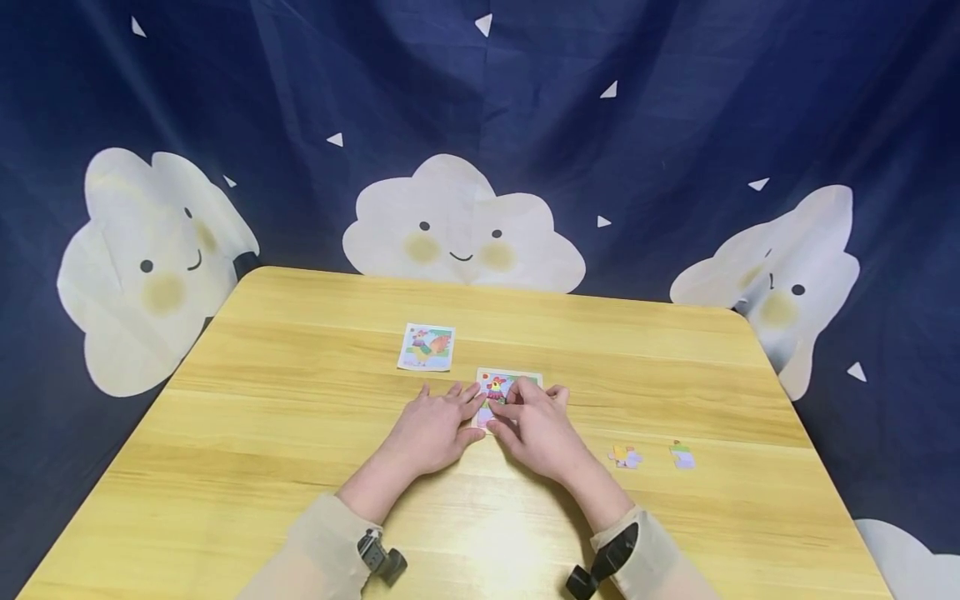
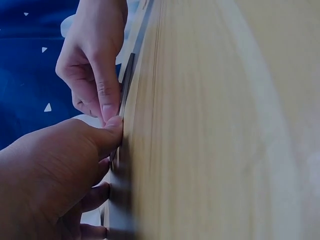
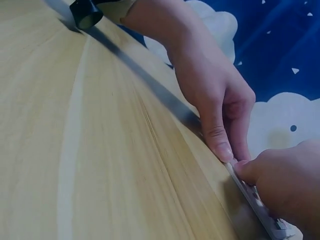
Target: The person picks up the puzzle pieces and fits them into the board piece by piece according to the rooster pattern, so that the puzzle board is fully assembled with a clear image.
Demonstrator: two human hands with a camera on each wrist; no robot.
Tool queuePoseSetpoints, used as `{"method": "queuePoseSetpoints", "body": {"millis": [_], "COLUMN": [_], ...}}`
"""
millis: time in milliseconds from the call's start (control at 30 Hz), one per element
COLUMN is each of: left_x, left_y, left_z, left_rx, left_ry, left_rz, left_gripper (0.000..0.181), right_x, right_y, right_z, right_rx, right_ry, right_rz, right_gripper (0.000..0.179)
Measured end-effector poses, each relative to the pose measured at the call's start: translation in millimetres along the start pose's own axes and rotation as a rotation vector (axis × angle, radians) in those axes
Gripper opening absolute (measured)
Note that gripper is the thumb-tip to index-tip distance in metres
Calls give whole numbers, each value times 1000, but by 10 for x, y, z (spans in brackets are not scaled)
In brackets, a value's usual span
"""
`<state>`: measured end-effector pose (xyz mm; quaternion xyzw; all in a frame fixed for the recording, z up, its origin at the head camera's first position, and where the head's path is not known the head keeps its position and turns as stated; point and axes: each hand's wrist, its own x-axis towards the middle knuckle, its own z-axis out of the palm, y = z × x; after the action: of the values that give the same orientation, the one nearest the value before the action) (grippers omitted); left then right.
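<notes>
A square picture puzzle with a colourful rooster lies in its tray at the middle of the table. My left hand rests at its left side, fingers spread and fairly straight, with the thumb at the near edge. Over the puzzle's right part, my right hand bends its fingers down onto the picture, thumb close to the near edge. Both thumbs meet the thin tray edge in the left wrist view. The fingers hide much of the picture, and I cannot tell whether the right fingertips pinch a piece.
A square card with a rooster picture lies beyond the puzzle, to its left. Loose puzzle pieces lie right of my right hand, with more joined pieces farther right. A dark blue curtain with clouds hangs behind the wooden table.
</notes>
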<state>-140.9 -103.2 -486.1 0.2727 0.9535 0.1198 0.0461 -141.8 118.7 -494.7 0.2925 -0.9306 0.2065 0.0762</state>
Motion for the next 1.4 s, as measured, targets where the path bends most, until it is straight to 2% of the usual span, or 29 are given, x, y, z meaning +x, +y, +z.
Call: {"method": "queuePoseSetpoints", "body": {"millis": [367,533,867,1167,1267,1400], "left_x": [-8,-8,-3,12,16,21], "left_y": [-29,-29,-25,-52,-47,-45], "left_z": [-24,-24,-35,-35,-47,-61], "left_rx": [-3,-24,-69,-97,-83,-41], "left_ry": [1,3,20,7,5,10], "left_rz": [58,41,36,-7,-8,27], "left_gripper": [55,51,48,50,51,50], "right_x": [-6,3,22,55,61,52], "right_y": [10,9,18,126,161,164], "right_z": [-16,-1,46,45,47,49], "right_rx": [-43,-59,-58,118,137,166], "right_ry": [22,40,51,-6,7,49], "right_rz": [-41,-71,-63,-51,-48,-22], "right_gripper": [30,31,26,26,26,27]}}
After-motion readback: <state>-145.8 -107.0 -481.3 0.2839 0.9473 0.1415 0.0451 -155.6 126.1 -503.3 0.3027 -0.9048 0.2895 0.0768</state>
